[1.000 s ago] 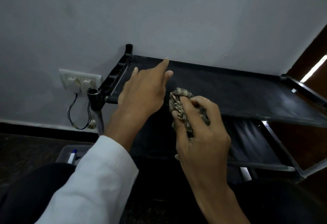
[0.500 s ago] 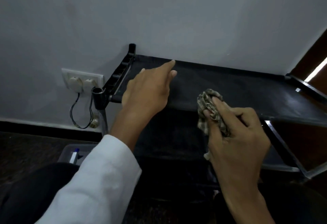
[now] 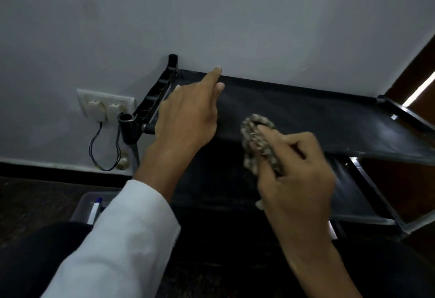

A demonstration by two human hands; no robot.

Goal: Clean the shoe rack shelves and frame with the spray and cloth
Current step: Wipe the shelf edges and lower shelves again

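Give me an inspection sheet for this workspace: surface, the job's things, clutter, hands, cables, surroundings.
Surface: black top shelf of the shoe rack, with a lower shelf beneath it.
Job's things: patterned cloth bunched at the top shelf's front edge; no spray bottle clearly seen.
Clutter: clear bin on the floor, holding a white item with a blue tip.
Hands: left hand rests on the top shelf with the index finger straight; right hand grips the cloth.
Cables: black cables hang looped from plugs in the wall socket.
Surroundings: pale wall, dark floor.
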